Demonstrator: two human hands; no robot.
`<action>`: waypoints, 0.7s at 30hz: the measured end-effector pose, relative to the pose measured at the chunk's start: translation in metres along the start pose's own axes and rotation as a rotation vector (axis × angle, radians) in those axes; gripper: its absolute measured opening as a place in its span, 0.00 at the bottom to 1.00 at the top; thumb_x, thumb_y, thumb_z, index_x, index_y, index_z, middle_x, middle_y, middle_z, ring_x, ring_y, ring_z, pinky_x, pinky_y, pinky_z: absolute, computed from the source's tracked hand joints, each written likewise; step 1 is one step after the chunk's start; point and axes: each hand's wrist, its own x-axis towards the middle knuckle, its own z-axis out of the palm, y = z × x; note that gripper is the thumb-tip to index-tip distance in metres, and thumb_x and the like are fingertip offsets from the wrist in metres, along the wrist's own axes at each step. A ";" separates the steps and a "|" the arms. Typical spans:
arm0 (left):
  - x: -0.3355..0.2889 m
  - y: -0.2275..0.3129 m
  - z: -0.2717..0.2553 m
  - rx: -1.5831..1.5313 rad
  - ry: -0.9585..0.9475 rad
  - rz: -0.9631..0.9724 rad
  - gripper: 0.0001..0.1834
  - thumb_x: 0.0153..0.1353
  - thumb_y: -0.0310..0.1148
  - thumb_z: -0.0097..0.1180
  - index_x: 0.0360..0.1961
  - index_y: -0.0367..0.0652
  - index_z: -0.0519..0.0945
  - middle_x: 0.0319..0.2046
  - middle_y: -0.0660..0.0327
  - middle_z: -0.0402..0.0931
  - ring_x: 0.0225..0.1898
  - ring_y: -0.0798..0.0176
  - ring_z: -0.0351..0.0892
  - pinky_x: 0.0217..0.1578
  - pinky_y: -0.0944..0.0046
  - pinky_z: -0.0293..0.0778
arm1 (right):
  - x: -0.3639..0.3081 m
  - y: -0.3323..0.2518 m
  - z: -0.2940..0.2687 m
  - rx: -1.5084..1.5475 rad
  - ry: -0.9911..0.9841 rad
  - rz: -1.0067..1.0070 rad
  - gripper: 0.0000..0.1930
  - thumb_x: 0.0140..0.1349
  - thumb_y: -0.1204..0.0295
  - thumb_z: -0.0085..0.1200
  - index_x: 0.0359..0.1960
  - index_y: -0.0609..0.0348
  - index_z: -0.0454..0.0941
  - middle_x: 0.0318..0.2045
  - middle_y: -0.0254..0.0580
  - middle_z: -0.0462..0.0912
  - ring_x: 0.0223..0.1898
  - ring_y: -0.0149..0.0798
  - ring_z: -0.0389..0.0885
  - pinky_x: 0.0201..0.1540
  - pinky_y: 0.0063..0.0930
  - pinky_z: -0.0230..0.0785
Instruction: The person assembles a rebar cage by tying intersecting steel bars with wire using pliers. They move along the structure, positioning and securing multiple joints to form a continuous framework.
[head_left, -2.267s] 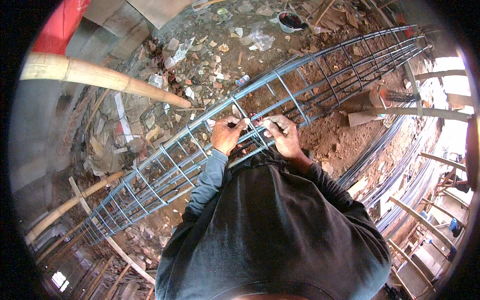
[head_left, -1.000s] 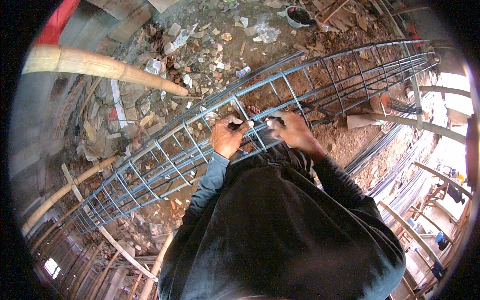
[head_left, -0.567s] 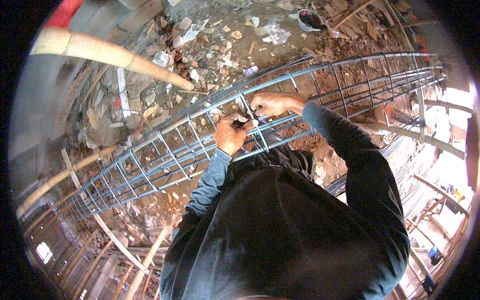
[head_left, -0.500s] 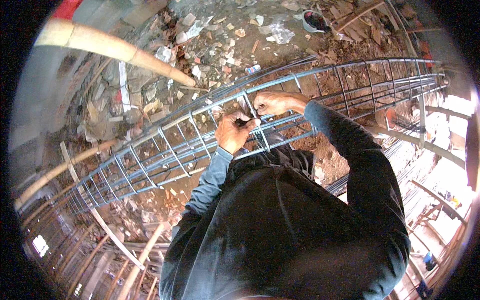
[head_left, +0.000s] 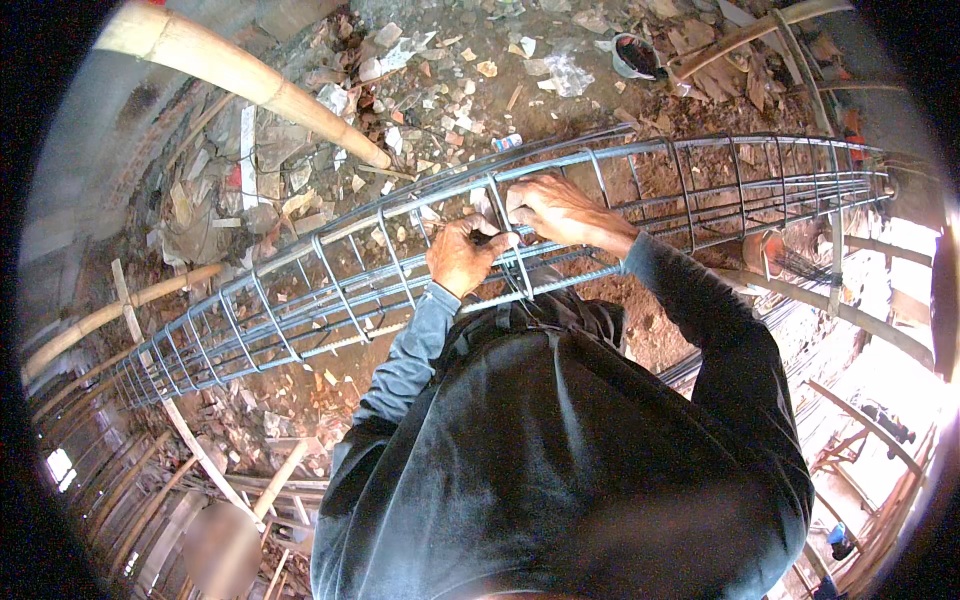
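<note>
Got rebar cage [head_left: 381, 215] running L-R in front of torso. See L hand [head_left: 462, 258] w/ thumb + finger bent together at mid-cage stirrup [head_left: 494, 190], R hand [head_left: 562, 208] curled in just beside it, same stirrup. Can't tell grip contents, L or R. Also see bamboo pole [head_left: 250, 80] upper L, bucket [head_left: 635, 57] past cage, rubble [head_left: 455, 110] on gnd.

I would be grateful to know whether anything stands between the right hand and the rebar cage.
Nothing visible does: the right hand is at the rebar cage, just right of a crosswise stirrup. The left hand is mostly on that stirrup's other side, not in between. The bamboo pole ends farther left, clear of both hands.
</note>
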 end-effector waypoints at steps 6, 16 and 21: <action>-0.004 0.003 0.000 -0.071 -0.029 -0.042 0.22 0.51 0.56 0.80 0.35 0.50 0.90 0.30 0.57 0.89 0.35 0.51 0.89 0.39 0.52 0.79 | -0.014 -0.023 0.009 -0.028 0.155 0.078 0.11 0.68 0.68 0.58 0.42 0.64 0.83 0.40 0.63 0.85 0.47 0.67 0.83 0.50 0.58 0.75; -0.029 0.006 0.002 0.060 0.265 0.399 0.23 0.54 0.47 0.78 0.38 0.39 0.84 0.31 0.50 0.83 0.38 0.43 0.83 0.44 0.44 0.74 | -0.033 -0.028 0.059 0.130 0.542 0.166 0.08 0.66 0.66 0.61 0.39 0.55 0.88 0.34 0.56 0.88 0.40 0.64 0.86 0.45 0.57 0.78; -0.072 -0.018 0.026 -0.317 0.335 0.234 0.15 0.62 0.33 0.73 0.36 0.35 0.77 0.30 0.57 0.76 0.33 0.59 0.78 0.37 0.57 0.75 | -0.036 -0.036 0.066 0.155 0.584 0.270 0.08 0.68 0.64 0.61 0.38 0.52 0.88 0.33 0.54 0.89 0.40 0.61 0.88 0.44 0.55 0.78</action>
